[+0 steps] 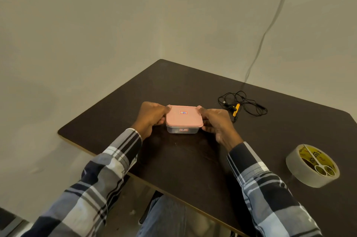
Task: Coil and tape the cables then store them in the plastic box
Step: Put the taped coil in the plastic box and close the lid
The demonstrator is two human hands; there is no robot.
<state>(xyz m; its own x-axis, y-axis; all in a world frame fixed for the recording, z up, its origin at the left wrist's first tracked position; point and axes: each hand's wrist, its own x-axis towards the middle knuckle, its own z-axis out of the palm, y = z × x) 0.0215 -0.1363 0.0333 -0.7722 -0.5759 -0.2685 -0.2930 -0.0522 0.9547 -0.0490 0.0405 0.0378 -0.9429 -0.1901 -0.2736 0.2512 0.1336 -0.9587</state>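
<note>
A clear plastic box [182, 130] with a pink lid [184, 117] stands in the middle of the dark table [193, 159]. My left hand [150, 118] grips its left side, thumb at the lid's far left corner. My right hand [217, 122] grips its right side, fingers at the lid's far right corner. The lid is on the box. A loose black cable [245, 103] with a yellow-orange part [236, 109] lies tangled on the table, behind and to the right of my right hand. A roll of clear tape [311, 167] lies at the right.
Small scissors [318, 163] rest on top of the tape roll. A grey cord [270, 28] runs down the wall to the table's back edge. The table's front edge runs diagonally below my forearms; walls stand close behind.
</note>
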